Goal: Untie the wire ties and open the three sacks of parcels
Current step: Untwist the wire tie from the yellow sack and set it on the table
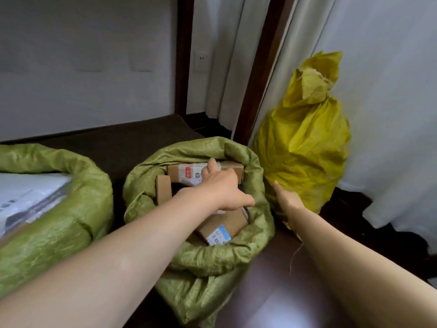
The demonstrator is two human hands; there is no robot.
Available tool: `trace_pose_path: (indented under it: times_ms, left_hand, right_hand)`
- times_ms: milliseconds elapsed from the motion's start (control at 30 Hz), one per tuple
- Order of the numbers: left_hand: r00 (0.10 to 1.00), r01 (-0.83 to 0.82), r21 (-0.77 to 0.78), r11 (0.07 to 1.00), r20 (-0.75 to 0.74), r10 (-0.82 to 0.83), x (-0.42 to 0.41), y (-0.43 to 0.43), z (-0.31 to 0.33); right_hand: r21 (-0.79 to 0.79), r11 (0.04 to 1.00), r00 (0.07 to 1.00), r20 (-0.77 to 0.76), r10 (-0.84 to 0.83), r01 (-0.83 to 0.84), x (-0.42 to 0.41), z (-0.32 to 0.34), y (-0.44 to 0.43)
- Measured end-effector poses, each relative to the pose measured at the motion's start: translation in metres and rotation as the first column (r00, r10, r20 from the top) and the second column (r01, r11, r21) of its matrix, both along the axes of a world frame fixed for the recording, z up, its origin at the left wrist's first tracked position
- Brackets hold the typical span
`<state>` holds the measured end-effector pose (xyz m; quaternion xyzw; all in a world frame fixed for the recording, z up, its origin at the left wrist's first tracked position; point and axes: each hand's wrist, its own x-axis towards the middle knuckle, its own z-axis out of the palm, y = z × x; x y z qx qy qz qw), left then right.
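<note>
Left hand (220,188) among boxes (222,224), right hand (287,202) at yellow sack (305,147) beside curtain (390,114)

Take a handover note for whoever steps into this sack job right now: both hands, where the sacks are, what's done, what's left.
Left hand: reaching into the middle sack, over the boxes; grip unclear.
Right hand: flat against the low side of the yellow sack.
Left sack: open, rim rolled down, pale parcels showing.
Middle sack: open, rim rolled down.
Yellow sack: upright by the curtain, neck bunched, tie on.
Done: two green sacks opened.
Left: untie the yellow sack and open it.
</note>
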<state>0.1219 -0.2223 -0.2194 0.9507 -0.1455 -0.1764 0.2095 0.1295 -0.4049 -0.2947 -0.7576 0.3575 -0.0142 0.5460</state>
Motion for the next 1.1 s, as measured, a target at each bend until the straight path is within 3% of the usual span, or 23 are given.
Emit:
trace_pose_path:
  times_ms: [67,133,267,367,433,567,767,867,967,1100]
  left_hand:
    - [0.997,-0.012,-0.019,1.000,0.073,0.014,0.012,-0.028,0.000]
    - [0.991,-0.024,-0.029,0.999,0.128,0.028,0.023,-0.062,0.000]
    - [0.988,-0.069,-0.047,0.996,0.134,0.075,0.044,-0.128,-0.004]
    - [0.987,-0.111,-0.059,0.992,0.111,0.117,0.056,-0.165,-0.012]
    - [0.983,-0.151,-0.063,0.987,0.097,0.156,0.061,-0.181,-0.015]
    - [0.969,-0.201,-0.048,0.978,0.137,0.206,0.066,-0.199,-0.019]
    - [0.927,-0.246,-0.140,0.959,0.255,0.275,0.072,-0.218,-0.018]
    - [0.909,-0.203,-0.212,0.956,0.321,0.264,0.072,-0.236,-0.007]
    - [0.883,-0.173,-0.325,0.930,0.367,0.293,0.069,-0.256,0.005]
    - [0.835,-0.294,-0.576,0.763,0.233,0.498,0.053,-0.273,0.025]
  right_hand:
    - [-0.164,0.984,0.995,0.083,-0.054,0.067,0.014,-0.004,-0.040]
    - [-0.396,0.917,0.993,0.120,-0.004,0.051,0.028,-0.005,-0.079]
    - [-0.838,0.543,0.967,0.104,0.233,-0.041,0.064,0.004,-0.141]
    - [-0.950,0.279,0.934,-0.035,0.354,-0.141,0.094,0.013,-0.172]
    - [-0.959,0.201,0.908,-0.104,0.406,-0.200,0.109,0.017,-0.187]
    - [-0.927,0.220,0.844,-0.156,0.513,-0.305,0.123,0.012,-0.203]
    - [-0.921,0.363,0.798,0.110,0.593,-0.143,0.096,-0.014,-0.206]
    - [-0.943,0.330,0.763,0.181,0.621,-0.045,0.073,-0.015,-0.205]
    - [-0.961,0.271,0.753,0.132,0.645,-0.064,0.046,-0.004,-0.206]
    - [-0.959,0.179,0.716,-0.033,0.697,-0.219,0.002,0.017,-0.201]
